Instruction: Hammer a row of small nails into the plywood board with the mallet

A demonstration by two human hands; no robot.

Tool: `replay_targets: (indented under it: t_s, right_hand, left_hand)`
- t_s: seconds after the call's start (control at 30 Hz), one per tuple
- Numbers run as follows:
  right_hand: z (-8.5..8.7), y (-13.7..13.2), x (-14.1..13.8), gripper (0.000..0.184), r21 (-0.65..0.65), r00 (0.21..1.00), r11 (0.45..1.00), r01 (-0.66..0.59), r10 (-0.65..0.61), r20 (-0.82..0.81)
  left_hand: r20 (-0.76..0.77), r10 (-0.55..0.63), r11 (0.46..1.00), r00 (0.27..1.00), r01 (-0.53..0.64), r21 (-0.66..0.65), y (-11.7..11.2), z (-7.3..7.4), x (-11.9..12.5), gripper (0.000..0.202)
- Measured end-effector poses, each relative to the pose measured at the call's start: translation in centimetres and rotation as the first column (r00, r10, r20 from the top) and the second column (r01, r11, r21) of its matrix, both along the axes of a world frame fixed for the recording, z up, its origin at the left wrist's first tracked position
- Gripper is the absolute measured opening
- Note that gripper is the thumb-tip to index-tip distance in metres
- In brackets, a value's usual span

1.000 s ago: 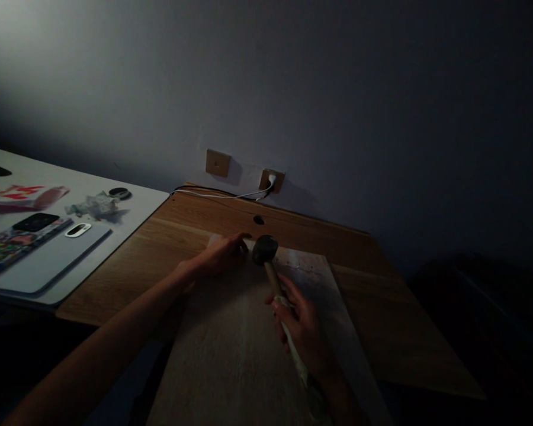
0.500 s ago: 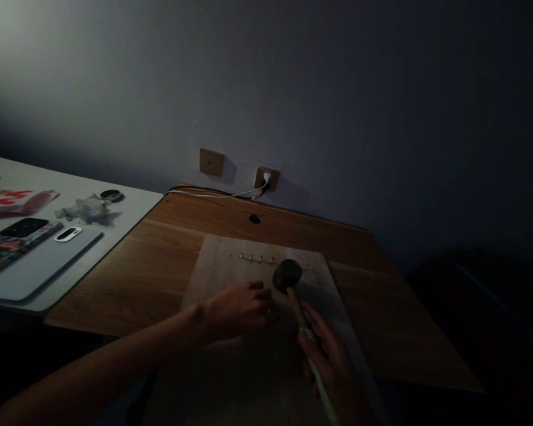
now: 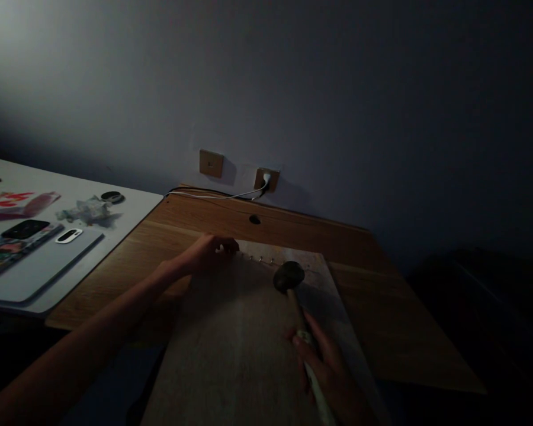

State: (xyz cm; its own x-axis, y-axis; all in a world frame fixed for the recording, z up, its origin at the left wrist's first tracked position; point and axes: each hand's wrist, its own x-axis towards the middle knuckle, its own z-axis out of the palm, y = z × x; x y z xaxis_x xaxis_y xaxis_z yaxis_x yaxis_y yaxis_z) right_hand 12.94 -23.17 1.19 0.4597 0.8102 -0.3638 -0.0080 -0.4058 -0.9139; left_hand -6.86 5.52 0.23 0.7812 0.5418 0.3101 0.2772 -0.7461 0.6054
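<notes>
My right hand [image 3: 324, 361] is wrapped round the handle of a mallet [image 3: 288, 277]. The dark, rounded mallet head hovers over or rests on the far part of a pale wooden board [image 3: 249, 331]; I cannot tell which. A row of small nails [image 3: 260, 259] stands in the board, partly hidden by the mallet head at its right end. At the left end of that row, my left hand [image 3: 215, 251] has its fingers curled together near the board's far left corner. Whatever those fingertips may hold is too small and dark to make out.
Under the board is a brown wooden table [image 3: 160, 236] against the wall. Cables [image 3: 222, 195] run along its back edge to a wall socket [image 3: 267, 179]. On a white table [image 3: 137, 204] at left lie phones [image 3: 48, 269], a crumpled plastic bag [image 3: 86, 210] and a red-and-white packet [image 3: 20, 202].
My left hand has moved away and to the left, from the board's middle to the left end of the nail row. The mallet has barely moved in my right hand.
</notes>
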Motion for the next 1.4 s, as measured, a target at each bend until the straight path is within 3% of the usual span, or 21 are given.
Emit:
replay_targets:
  t_s: [0.13,0.33,0.63,0.83,1.17,1.4]
  right_hand:
    - [0.3,0.2,-0.8,0.073,-0.01,1.0,1.0,0.001,-0.001,0.022]
    - [0.4,1.1,-1.7,0.088,-0.002,0.996,0.996,-0.085,0.085,-0.035]
    - [2.5,5.6,-2.4,0.064,0.115,0.957,0.95,-0.29,0.288,0.038]
    - [2.2,8.2,-3.2,0.058,0.18,0.941,0.924,-0.339,0.329,0.083]
    - [1.9,9.1,-4.2,0.053,0.185,0.918,0.899,-0.396,0.385,0.094]
    - [1.5,9.3,-4.4,0.054,0.164,0.909,0.895,-0.415,0.397,0.129]
  left_hand:
    - [-0.015,0.03,0.999,0.999,-0.03,-0.021,0.7,-1.6,-0.5,0.02]
    - [0.009,-0.004,0.999,1.0,0.004,0.048,0.5,-2.1,-0.6,0.016]
    - [0.016,0.044,0.999,0.999,-0.044,-0.005,0.4,-2.2,-0.4,0.02]
    - [0.053,0.068,0.989,0.996,-0.061,-0.131,0.1,-2.1,-0.3,0.043]
    - [0.04,0.105,0.992,0.994,-0.101,-0.079,-0.1,-2.1,-0.2,0.036]
    - [0.077,0.091,0.993,0.993,-0.085,-0.077,0.2,-2.5,-0.1,0.044]
